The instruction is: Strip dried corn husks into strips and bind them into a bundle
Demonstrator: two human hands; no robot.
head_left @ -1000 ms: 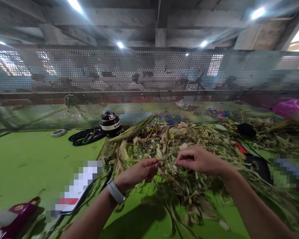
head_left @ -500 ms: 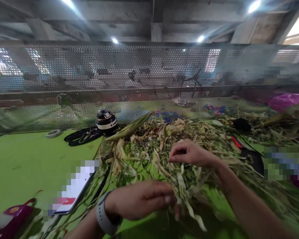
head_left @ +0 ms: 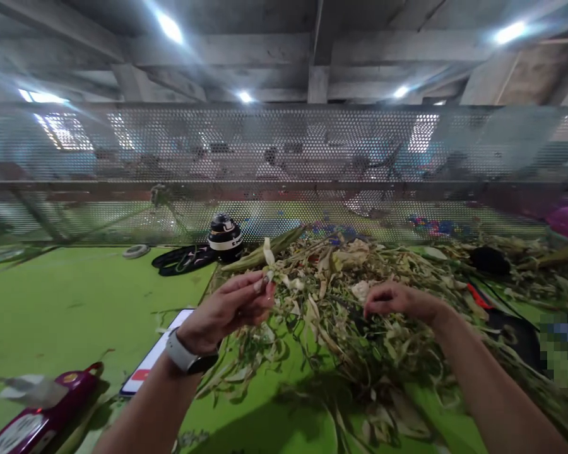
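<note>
My left hand (head_left: pixel 239 302), with a grey watch on the wrist, is raised left of centre. Its thumb and fingertips pinch a pale, curled husk strip (head_left: pixel 269 253) with bits of green at its base. My right hand (head_left: pixel 402 301) is low over the right side of a heap of dried husks and leaves (head_left: pixel 331 309). Its fingers are curled together toward the thumb; whatever lies between them is hidden. A whitish tuft (head_left: pixel 360 290) sits just left of that hand.
A phone (head_left: pixel 163 350) lies left of my left forearm, near a purple power strip (head_left: pixel 52 403). A black helmet-shaped object (head_left: pixel 224 238) and a black strap (head_left: pixel 182 258) stand by the perforated metal screen (head_left: pixel 284 139). A black-and-red object (head_left: pixel 508 328) lies at right on the green table (head_left: pixel 170 284).
My left hand has risen and moved left, and now shows the pale husk strip in its fingertips. My right hand has shifted right in view. The camera view has shifted too.
</note>
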